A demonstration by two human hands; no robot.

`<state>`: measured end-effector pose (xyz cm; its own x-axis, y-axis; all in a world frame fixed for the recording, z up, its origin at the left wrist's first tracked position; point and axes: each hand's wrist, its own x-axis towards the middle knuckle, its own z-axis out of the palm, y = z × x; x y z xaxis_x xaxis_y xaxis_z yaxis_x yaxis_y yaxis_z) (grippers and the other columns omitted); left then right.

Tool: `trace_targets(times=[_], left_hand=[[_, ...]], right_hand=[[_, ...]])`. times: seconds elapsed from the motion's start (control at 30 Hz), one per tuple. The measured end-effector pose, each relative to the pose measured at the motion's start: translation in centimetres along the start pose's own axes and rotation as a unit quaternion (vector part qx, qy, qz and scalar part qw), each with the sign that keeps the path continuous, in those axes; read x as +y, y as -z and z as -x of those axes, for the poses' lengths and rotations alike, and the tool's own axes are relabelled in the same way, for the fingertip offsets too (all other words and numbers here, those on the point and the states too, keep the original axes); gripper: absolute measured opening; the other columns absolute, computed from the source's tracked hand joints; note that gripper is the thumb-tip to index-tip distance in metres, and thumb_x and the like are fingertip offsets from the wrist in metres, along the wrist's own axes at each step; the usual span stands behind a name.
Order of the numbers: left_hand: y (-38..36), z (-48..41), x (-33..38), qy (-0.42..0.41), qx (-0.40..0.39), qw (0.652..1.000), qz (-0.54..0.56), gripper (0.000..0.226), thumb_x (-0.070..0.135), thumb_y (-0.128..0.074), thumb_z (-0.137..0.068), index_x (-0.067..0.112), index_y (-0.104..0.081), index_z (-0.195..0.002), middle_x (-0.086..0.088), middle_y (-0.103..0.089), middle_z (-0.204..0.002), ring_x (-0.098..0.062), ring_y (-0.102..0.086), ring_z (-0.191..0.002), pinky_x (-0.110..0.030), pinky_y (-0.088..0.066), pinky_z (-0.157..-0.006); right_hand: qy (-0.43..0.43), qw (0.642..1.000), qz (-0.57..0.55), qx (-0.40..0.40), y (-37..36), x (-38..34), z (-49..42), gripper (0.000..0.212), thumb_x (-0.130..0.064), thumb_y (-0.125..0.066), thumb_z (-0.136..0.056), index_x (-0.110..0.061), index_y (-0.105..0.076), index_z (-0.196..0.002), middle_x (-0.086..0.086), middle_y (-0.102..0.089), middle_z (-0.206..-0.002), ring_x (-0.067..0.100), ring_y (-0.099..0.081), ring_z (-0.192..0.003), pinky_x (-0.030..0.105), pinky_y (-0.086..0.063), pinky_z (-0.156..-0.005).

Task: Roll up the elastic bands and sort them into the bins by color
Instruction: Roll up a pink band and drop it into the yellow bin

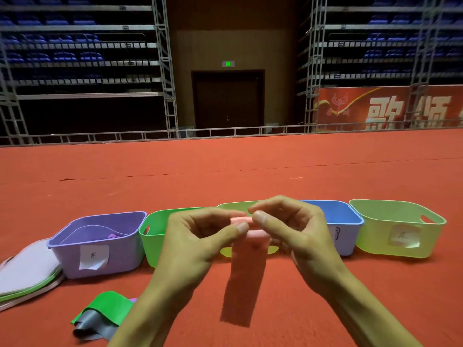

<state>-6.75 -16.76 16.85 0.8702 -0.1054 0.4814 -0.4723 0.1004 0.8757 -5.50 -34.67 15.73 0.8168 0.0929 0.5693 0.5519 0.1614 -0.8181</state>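
Pink band (244,279), top end rolled

Loose bands (107,309) before the bin row (120,256)

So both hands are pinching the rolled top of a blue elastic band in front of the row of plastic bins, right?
Not quite: it is pink, not blue. The head view shows the left hand and right hand pinching the rolled top of the pink elastic band in front of the row of plastic bins.
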Motion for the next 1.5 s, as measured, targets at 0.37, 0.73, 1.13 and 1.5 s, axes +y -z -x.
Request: trace_targets(times=[0.37,0.73,1.13,1.5], left_hand=[[-0.6,0.2,-0.6,0.066,-0.009,0.996,0.063,0.037,0.037,-0.081,-0.078,0.005,-0.079,-0.096,-0.018,-0.076,-0.097,-0.026,-0.074,-0.091,-0.034,-0.059,-0.074],[-0.4,0.1,-0.7,0.024,-0.003,1.0,-0.005,0.017,0.003,-0.076,-0.08,0.0,-0.079,-0.096,-0.014,-0.079,-0.091,-0.022,-0.077,-0.086,-0.025,-0.059,-0.07],[-0.4,0.2,-0.8,0.051,0.002,0.999,0.015,0.03,0.014,-0.081,-0.072,0.005,-0.079,-0.1,-0.017,-0.078,-0.094,-0.024,-0.076,-0.09,-0.032,-0.062,-0.074],[0.0,0.2,-0.7,0.039,-0.011,0.999,0.01,0.02,-0.001,-0.075,-0.08,-0.002,-0.078,-0.099,-0.018,-0.079,-0.096,-0.027,-0.077,-0.089,-0.027,-0.06,-0.069]], right_hand=[[0.037,0.999,0.004,0.01,0.2,0.3,0.2,0.008,-0.008,-0.081,-0.083,-0.002,-0.078,-0.086,0.013,-0.078,-0.085,0.022,-0.073,-0.077,0.031,-0.058,-0.07],[-0.002,1.0,-0.02,0.003,0.4,1.4,0.5,0.013,-0.012,-0.077,-0.08,-0.009,-0.078,-0.093,0.021,-0.076,-0.09,0.032,-0.073,-0.086,0.037,-0.058,-0.077],[0.026,0.999,0.031,0.013,0.4,1.5,0.4,0.016,-0.017,-0.074,-0.089,-0.002,-0.078,-0.088,0.018,-0.078,-0.085,0.031,-0.073,-0.08,0.043,-0.058,-0.075],[-0.046,0.999,0.002,-0.013,0.6,1.2,0.7,0.018,-0.019,-0.082,-0.083,-0.01,-0.078,-0.098,0.017,-0.079,-0.094,0.027,-0.076,-0.087,0.046,-0.06,-0.077]])
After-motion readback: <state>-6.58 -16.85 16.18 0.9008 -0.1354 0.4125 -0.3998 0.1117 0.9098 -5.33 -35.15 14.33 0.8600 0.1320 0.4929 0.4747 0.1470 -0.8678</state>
